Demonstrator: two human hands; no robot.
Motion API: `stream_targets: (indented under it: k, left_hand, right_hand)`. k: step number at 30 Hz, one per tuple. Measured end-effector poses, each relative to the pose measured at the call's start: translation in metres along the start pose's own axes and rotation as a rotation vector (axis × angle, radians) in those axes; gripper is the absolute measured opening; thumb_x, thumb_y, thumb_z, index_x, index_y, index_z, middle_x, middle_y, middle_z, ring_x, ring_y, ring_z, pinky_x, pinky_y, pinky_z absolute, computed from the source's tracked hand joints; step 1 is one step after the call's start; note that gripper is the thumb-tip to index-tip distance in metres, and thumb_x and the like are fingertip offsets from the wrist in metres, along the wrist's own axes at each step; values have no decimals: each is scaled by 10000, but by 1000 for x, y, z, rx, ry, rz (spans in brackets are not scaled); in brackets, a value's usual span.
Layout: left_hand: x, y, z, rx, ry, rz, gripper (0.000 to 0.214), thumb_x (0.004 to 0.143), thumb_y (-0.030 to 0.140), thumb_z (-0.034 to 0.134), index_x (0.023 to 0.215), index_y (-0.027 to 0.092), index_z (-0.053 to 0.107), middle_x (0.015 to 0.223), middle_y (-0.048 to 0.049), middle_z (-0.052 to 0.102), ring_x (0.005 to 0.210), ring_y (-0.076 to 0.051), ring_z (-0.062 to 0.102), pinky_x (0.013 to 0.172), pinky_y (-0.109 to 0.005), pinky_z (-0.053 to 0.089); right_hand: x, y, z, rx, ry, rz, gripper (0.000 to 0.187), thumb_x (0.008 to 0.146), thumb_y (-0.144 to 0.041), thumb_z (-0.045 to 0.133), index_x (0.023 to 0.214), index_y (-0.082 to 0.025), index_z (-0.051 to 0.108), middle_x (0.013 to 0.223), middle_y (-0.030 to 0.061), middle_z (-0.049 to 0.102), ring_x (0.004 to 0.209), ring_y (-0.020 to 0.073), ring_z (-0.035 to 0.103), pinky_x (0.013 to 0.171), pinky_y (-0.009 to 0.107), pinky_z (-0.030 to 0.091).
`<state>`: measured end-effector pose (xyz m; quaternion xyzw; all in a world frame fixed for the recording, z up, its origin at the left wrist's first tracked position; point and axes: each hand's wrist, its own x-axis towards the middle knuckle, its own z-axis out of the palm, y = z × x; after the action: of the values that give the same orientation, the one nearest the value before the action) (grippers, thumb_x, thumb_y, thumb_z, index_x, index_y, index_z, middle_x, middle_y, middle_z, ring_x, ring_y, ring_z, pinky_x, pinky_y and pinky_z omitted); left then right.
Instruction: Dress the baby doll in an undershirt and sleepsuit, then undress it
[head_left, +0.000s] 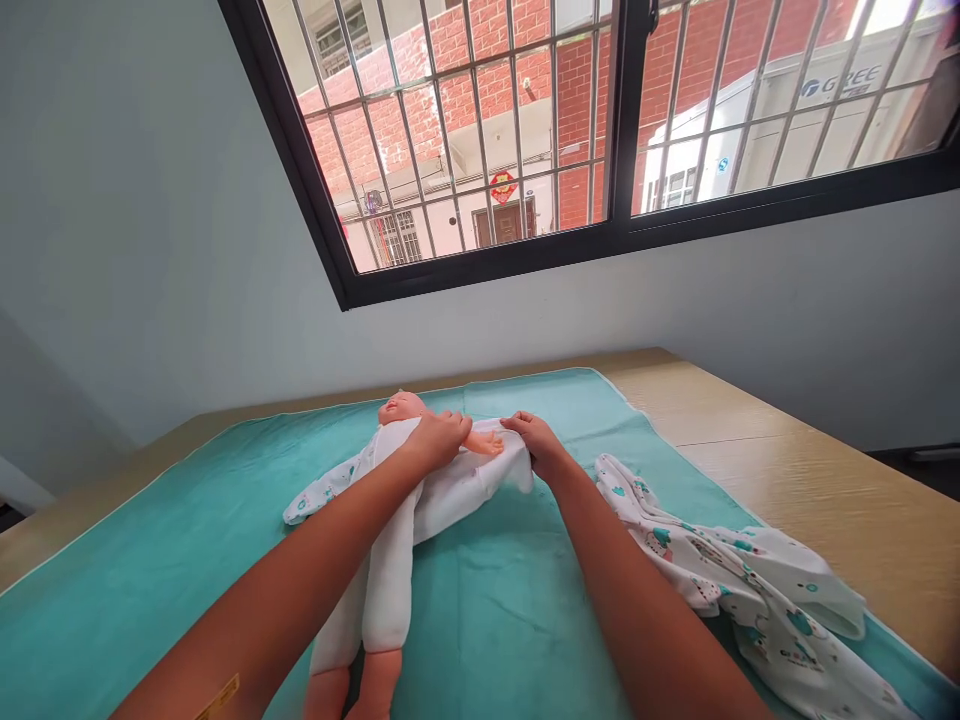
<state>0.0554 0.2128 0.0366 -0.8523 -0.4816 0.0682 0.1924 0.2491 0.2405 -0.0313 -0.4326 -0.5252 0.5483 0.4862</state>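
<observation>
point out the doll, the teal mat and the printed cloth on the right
doll [439, 500] head view, white suit over its belly
teal mat [487, 600] head view, bare patch beside the doll's legs
printed cloth [720, 560] head view, middle of the crumpled heap

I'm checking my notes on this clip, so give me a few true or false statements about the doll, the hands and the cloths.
1. The doll lies face up on the teal mat. True.
2. The right hand grips the patterned cloth. False: it pinches the white garment by the doll's arm, and the patterned cloth lies untouched to the right.
3. The left hand rests on the doll's upper body. True.
4. The teal mat covers the whole table. False: bare wood shows at the right.
</observation>
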Motion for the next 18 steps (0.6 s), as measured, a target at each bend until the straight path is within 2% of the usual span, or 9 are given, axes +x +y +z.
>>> stream_targets:
  k: [5,13,18]
  left_hand:
    - [2,4,8,36,13,-23,130,864,166,491,955,132,578,878,-121,611,833,-243,581,719,-348,440]
    - [5,10,7,98,56,-188,219,858,55,420,971,85,606,949,-186,614,918,-300,564,760,-437,416]
    - [14,23,15,105,50,-236,217,884,120,437,990,83,623,987,-209,628,945,-323,562,805,-495,393]
  right_hand:
    - [0,-7,-8,305,-50,62,448,576,-393,738,661,-214,336,555,-78,397,472,83,389,451,231,329]
    - [-5,-14,-20,264,-143,85,442,595,-396,764,682,-201,377,582,-77,421,479,69,381,437,208,275]
    - [-8,-24,-9,308,-178,71,451,602,-415,774,689,-205,384,573,-79,438,486,80,414,463,220,311]
